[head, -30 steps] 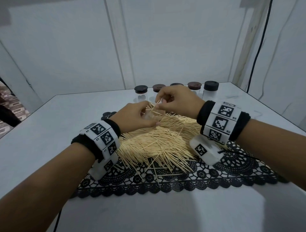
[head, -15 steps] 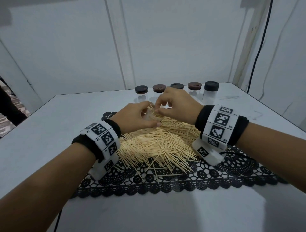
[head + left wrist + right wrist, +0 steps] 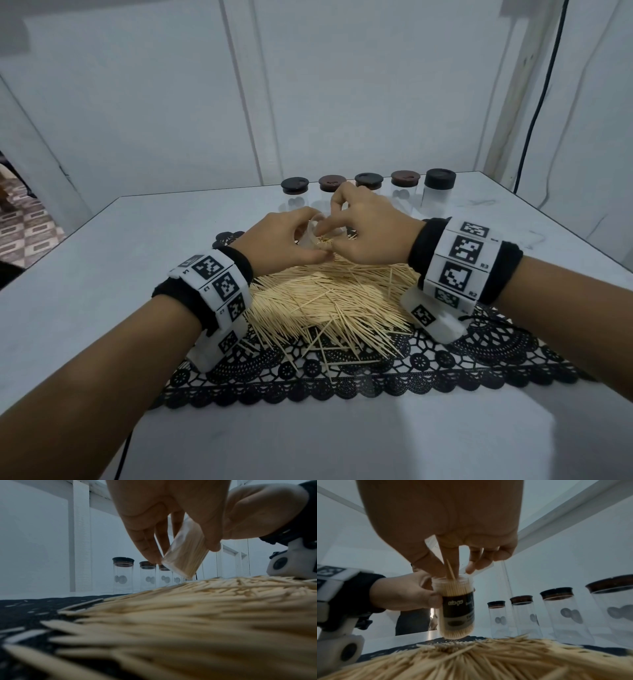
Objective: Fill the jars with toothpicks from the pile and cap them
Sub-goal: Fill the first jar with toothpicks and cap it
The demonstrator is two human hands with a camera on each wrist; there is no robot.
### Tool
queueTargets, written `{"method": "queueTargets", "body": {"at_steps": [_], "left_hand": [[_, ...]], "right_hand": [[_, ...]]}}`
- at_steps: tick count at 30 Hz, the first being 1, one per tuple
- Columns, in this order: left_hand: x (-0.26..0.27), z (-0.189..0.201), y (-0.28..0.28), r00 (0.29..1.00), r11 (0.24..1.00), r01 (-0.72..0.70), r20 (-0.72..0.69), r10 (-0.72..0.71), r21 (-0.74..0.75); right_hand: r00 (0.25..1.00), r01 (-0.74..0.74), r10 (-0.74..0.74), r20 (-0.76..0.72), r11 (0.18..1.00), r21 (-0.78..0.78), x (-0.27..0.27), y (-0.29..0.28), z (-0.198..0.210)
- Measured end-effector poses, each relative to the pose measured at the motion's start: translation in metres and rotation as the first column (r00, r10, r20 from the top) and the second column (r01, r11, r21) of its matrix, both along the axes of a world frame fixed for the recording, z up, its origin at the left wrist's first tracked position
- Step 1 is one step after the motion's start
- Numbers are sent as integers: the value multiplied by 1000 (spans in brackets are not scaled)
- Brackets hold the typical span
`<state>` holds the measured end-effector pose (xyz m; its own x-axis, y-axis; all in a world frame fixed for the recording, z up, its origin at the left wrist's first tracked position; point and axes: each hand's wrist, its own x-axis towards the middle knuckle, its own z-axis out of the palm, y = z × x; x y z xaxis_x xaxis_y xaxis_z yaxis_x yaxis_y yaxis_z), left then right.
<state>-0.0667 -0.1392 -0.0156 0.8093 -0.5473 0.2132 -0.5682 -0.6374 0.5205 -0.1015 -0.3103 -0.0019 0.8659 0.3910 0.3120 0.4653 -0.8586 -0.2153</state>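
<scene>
A small clear jar (image 3: 185, 555) packed with toothpicks is gripped by my left hand (image 3: 310, 246), thumb on one side and fingers on the other, tilted just above the far edge of the toothpick pile (image 3: 329, 301). The jar (image 3: 457, 609) carries a dark label and has no cap. At its mouth my right hand (image 3: 330, 236) pinches a few toothpicks (image 3: 450, 569) between thumb and forefinger, their lower ends in the jar among the others. The pile lies loose on a black lace mat (image 3: 342, 380).
Several capped clear jars (image 3: 366, 192) with dark lids stand in a row at the back of the white table (image 3: 102, 274), just beyond my hands. A black cable (image 3: 537, 102) hangs at the right wall. A person (image 3: 412, 623) stands past the table's left side.
My right hand came down from beside the jar to its mouth. The toothpicks that stuck out loosely now sit mostly inside the jar. My left hand has barely moved.
</scene>
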Motion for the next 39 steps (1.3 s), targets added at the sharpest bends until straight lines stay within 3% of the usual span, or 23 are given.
{"method": "queueTargets", "body": {"at_steps": [8,20,25,31,36,39], "left_hand": [[4,-2,-1,999,999,10,40,-11,44],[1,-2,-1,993,996,82,83,-84,19],[2,-1,-1,994,997,68,89,-65,-27],[3,0,-1,988,997,81,130,-79,-10],[4,-1,-1,988,996,92,126,-91,-9],[4,-1,-1,987,995,95,133,-92,-17]], "right_hand": [[999,-15,15,-47,1000,-4,-4,-11,8],[996,30,-27,90,999,-31,0,-6,-2],[966,-34,15,259,997,69,-3,-11,-5],[988,25,6,157,981,-193,-6,-12,-8],[991,-13,24,132,996,-85,-4,-12,-6],[991,-8,23,131,994,-112,-4,-11,-5]]}}
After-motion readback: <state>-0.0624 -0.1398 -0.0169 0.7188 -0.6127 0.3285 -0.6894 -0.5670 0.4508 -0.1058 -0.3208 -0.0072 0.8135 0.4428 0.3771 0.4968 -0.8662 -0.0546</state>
